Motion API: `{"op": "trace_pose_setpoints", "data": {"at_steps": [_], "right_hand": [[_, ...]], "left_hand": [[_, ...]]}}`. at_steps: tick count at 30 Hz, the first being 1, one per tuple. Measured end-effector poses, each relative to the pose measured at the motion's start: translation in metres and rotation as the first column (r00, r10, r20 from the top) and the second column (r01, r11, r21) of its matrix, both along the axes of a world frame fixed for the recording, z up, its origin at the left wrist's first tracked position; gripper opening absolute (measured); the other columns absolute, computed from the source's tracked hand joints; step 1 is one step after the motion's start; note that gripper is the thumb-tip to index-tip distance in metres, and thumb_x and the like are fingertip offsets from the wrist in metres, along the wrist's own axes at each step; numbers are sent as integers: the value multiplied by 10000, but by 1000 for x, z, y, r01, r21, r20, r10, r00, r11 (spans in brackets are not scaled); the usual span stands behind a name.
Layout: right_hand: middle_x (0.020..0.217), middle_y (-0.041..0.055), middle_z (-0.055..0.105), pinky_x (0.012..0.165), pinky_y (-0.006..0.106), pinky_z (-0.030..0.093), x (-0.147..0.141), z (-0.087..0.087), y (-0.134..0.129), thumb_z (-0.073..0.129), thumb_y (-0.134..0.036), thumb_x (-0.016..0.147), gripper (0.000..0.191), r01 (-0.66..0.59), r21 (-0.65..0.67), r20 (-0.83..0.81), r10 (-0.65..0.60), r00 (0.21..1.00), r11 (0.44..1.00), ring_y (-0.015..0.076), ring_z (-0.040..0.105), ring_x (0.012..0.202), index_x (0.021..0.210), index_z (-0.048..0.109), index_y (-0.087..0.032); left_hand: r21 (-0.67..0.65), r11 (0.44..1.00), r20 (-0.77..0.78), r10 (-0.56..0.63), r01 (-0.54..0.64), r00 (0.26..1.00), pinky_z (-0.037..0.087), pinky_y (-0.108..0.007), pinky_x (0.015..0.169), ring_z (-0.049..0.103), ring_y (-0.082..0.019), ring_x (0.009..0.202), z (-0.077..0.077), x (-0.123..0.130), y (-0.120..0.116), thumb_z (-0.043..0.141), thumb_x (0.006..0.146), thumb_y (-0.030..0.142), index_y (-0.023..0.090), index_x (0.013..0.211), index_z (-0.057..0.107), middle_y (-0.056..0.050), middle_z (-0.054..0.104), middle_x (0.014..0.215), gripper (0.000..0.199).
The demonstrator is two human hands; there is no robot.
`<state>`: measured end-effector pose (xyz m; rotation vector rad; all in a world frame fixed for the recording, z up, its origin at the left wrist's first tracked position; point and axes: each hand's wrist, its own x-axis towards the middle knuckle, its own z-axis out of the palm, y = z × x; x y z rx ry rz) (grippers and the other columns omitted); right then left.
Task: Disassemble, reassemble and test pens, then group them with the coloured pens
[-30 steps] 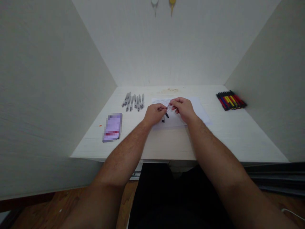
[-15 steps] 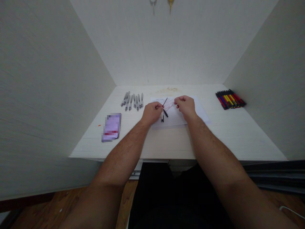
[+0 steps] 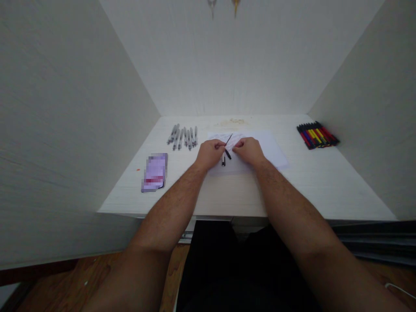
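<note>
My left hand (image 3: 211, 154) is closed in a pinch on a thin dark pen refill (image 3: 229, 138), which points up and to the right. Just right of it, my right hand (image 3: 249, 151) is also pinched, its fingertips close to the refill; whatever they hold is too small to make out. Below the left fingertips lie a black pen part (image 3: 228, 154) and a short clear-and-black pen part (image 3: 223, 162). Under both hands is a white sheet of paper (image 3: 273, 151) with scribbled lines.
Several clear grey pen barrels (image 3: 183, 138) lie at the back left. A phone with a purple screen (image 3: 154, 172) rests nearer the left edge. A row of red, yellow, blue and black pens (image 3: 316, 135) is by the right wall. Panels enclose the white desk (image 3: 325, 186).
My right hand has moved left and down, bringing its fingertips close to the refill in my left hand. The view has shifted slightly.
</note>
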<state>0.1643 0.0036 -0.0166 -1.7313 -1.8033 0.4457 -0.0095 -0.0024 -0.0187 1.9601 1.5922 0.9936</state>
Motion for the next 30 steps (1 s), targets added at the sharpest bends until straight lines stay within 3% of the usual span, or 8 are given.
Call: {"op": "trace_pose_setpoints", "data": {"at_steps": [6, 10, 15, 19, 24, 30], "right_hand": [[728, 56, 696, 716, 312, 476, 0, -2, 2, 678, -309, 712, 115, 17, 31, -18, -16, 1000, 999, 181, 617, 707, 683, 705, -202], [695, 36, 688, 681, 291, 464, 0, -1, 3, 663, -309, 720, 140, -7, 17, -233, 11, 972, 1000, 162, 607, 679, 704, 722, -183], [597, 5, 638, 497, 231, 382, -3, 3, 1, 681, -294, 692, 139, -141, -36, -591, 93, 801, 989, 93, 485, 502, 713, 713, -160], [657, 21, 675, 405, 203, 291, -6, 3, 0, 688, -284, 690, 125, -192, -32, -740, 106, 664, 981, 65, 439, 447, 689, 647, -166], [695, 22, 692, 385, 185, 268, -8, 4, 1, 645, -257, 725, 115, -148, 17, -809, 101, 579, 989, 55, 445, 424, 685, 567, -182], [668, 8, 679, 396, 187, 283, -5, 6, 7, 609, -248, 742, 85, 39, 21, -843, -3, 538, 999, 60, 436, 414, 756, 549, -188]], "left_hand": [[-19, 999, 39, 26, -26, 999, 468, -271, 664, 598, -143, 658, 1, 0, -1, 633, 763, 236, 197, 926, 759, -21, 699, 724, 209], [-6, 1000, 64, 15, -14, 998, 481, -281, 687, 608, -146, 668, 0, 0, -1, 645, 760, 249, 189, 890, 752, -30, 707, 744, 178], [0, 999, 75, -33, 33, 997, 497, -284, 740, 633, -151, 737, 2, 2, -4, 639, 780, 270, 191, 891, 743, -40, 722, 799, 172], [20, 997, 75, -76, 75, 994, 499, -275, 731, 632, -141, 727, 4, 4, -6, 643, 785, 282, 185, 887, 741, -36, 723, 795, 172], [18, 993, 88, -122, 120, 989, 500, -266, 722, 630, -130, 714, 1, 4, -5, 645, 783, 263, 175, 892, 737, -30, 723, 793, 167], [-25, 992, 77, -122, 124, 990, 498, -259, 708, 625, -126, 705, 2, 3, -5, 648, 773, 238, 175, 906, 742, -30, 719, 782, 174]]}}
